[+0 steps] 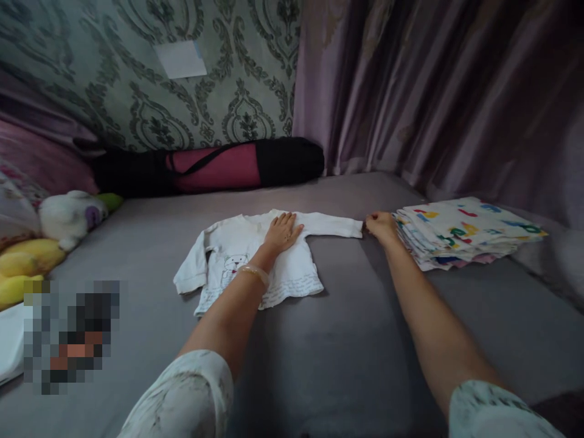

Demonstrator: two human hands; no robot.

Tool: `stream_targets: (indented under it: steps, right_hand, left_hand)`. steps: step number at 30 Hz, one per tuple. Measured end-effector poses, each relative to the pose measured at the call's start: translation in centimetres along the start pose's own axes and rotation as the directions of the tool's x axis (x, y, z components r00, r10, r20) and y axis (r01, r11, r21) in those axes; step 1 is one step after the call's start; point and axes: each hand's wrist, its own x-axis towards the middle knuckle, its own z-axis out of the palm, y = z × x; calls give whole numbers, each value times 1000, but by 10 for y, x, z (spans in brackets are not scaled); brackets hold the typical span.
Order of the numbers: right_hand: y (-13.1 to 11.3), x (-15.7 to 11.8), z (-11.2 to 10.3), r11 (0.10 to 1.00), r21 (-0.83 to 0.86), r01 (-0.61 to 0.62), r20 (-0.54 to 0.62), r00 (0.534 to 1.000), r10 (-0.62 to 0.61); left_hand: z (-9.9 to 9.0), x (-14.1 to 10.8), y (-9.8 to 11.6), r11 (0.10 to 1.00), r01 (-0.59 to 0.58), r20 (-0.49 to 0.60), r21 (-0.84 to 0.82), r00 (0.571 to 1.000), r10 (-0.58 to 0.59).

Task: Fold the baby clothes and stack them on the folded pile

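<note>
A small white long-sleeved shirt (292,267) lies spread on the grey sheet, with a cartoon animal printed on its front and small lettering along the hem. My left hand (281,231) rests flat on its upper chest, fingers stretched out. Out at the end of the straightened right-hand sleeve, my right hand (382,226) is closed in a pinch at the cuff. The other sleeve bends downward at the left. Close beside my right hand sits a stack of folded cloths (469,228), the top one white with colourful shapes.
A black and dark pink long bag (219,167) lies along the patterned wall. Plush toys (68,216) and yellow cushions (31,261) are at the left. Purple curtains (365,91) hang behind the stack. A blurred-out patch covers part of the lower left.
</note>
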Motion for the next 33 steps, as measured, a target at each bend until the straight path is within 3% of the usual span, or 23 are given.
stream_targets:
  steps: [3,7,14,19,24,28,33]
  right_hand:
    - [-5,-11,0,974,-215,-73,-15,997,71]
    - [-15,-25,9,946,-299,-125,-45,992,116]
    - [-16,-24,14,961,-249,-122,-20,992,121]
    - [-20,-34,17,971,-238,-22,-111,994,-5]
    - [-29,-39,15,979,-202,-35,-178,984,-2]
    - [-19,-35,9,980,-195,-38,-246,969,-11]
    - [-10,-30,11,972,-227,-65,-207,978,17]
  left_hand:
    - [0,-1,0,1000,1,1,6,1000,-1]
    - [0,-1,1,1000,5,-9,10,1000,-5]
    - [-1,0,2,1000,2,-13,9,1000,-2]
    - [-1,0,2,1000,-1,-24,26,1000,2]
    - [-3,1,3,1000,27,-1,10,1000,-27]
    - [-5,2,4,999,47,26,8,999,-47]
    - [-6,3,7,997,60,40,54,997,-62]
